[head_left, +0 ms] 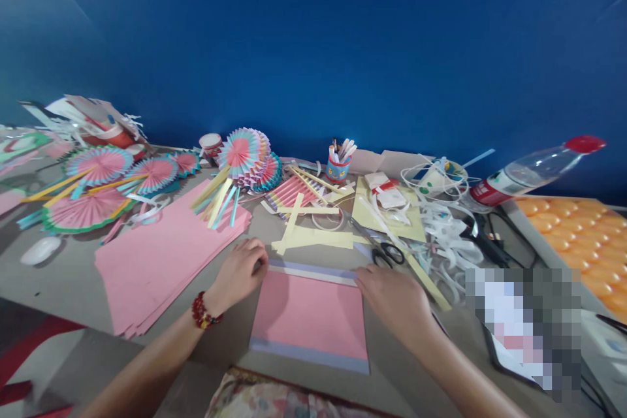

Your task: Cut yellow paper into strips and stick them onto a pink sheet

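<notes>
In front of me on the table lies a pink sheet of paper (313, 310) with purple strips along its near and far edges and a whitish band by the far strip. My left hand (243, 274), a red bead bracelet at its wrist, has its fingers curled closed at the sheet's far left corner. At the far right corner, my right hand (392, 297) pinches the edge, its fingertips partly hidden. Just beyond that hand rest black-handled scissors (385, 251). Left of my left hand is a stack of pink paper (161, 261).
Folded paper fans (240, 153) sit at the back left. Pale yellow strips (313, 238) lie beyond the sheet, near a pen cup (337, 166). On the right are white ribbon scraps (448, 235), a tilted plastic bottle (533, 173) and a blurred-out device (519, 333).
</notes>
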### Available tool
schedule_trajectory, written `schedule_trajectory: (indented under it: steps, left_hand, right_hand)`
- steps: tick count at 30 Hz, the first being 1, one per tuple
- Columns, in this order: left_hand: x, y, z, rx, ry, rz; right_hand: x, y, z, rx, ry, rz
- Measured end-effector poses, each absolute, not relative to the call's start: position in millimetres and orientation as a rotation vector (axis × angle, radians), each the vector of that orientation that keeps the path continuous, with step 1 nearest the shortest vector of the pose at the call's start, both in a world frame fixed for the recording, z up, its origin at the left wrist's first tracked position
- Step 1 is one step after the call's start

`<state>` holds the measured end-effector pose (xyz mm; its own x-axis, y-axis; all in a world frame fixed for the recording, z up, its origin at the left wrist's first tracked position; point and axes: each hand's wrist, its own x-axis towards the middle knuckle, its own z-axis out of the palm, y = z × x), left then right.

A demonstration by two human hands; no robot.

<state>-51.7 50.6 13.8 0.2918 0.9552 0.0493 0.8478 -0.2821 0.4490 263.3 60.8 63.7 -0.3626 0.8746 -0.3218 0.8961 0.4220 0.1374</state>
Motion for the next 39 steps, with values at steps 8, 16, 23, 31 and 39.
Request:
schedule_trajectory:
  steps: [8, 16, 23, 31, 39]
  left_hand:
    - [-48.6, 49.8, 13.7, 2.241, 1.660, 0.406]
    - [-45.8, 48.2, 13.7, 2.275, 1.698, 0.374]
    - [-45.4, 47.7, 13.3, 2.287, 1.700, 0.366]
    - [-45.4, 47.6, 13.9, 2.302, 1.696, 0.365]
    - [-45.2, 47.0, 14.5, 2.286, 1.699, 0.378]
  right_hand:
    - [260.8, 59.0, 66.2, 1.501, 2.330, -0.060]
    - [258.1, 60.4, 68.1, 1.511, 2.299, -0.098]
    - [256.0, 61.8, 69.2, 1.512, 2.281, -0.089]
    - [257.1, 61.2, 65.0, 1.510, 2.290, -0.082]
    - [255.6, 61.9, 63.0, 1.510, 2.296, -0.058]
